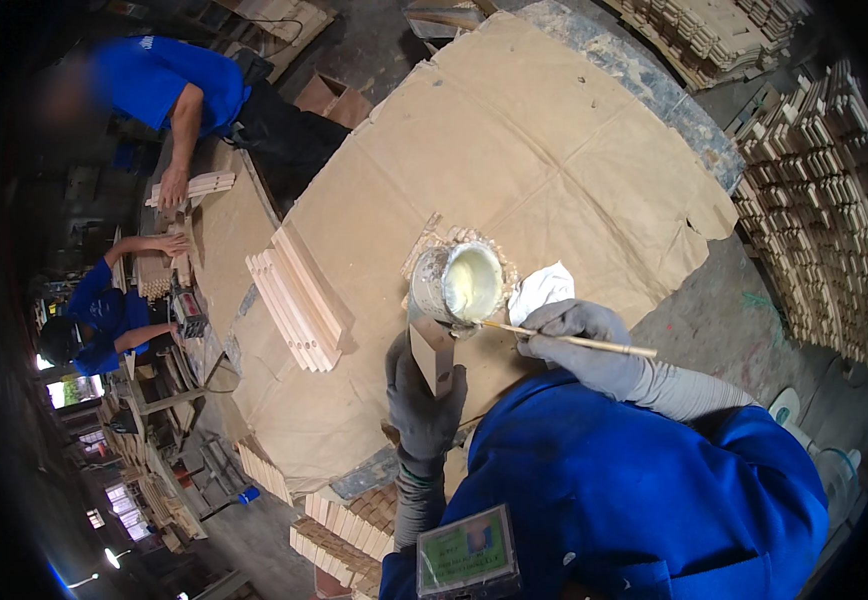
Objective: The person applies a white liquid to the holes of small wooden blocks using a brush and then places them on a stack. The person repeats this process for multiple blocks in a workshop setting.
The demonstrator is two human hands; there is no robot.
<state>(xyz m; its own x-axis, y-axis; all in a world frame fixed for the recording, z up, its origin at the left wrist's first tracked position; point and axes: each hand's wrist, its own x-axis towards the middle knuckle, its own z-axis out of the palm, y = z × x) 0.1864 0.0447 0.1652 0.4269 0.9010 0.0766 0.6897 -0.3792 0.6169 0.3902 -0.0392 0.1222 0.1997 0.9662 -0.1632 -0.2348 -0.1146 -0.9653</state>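
My left hand point(424, 410), in a grey glove, is closed around a pale wooden piece point(434, 352), its flat end turned up. In my gloved right hand point(589, 345) is a thin wooden-handled brush point(609, 347). The brush tip is at the wooden piece's far end, by the rim of a pot point(430, 283). Cream-coloured glue or paint point(466, 280) coats the inside of the pot, which stands on dried spill. A crumpled white cloth point(542, 290) lies beside the pot, close to my right hand.
Brown paper point(514, 130) covers the table. Several wooden strips point(299, 300) lie side by side at left. Tall stacks of wooden pieces point(819, 210) stand at right, and more wood point(339, 535) sits below the table edge. Two co-workers point(169, 90) in blue handle wood at far left.
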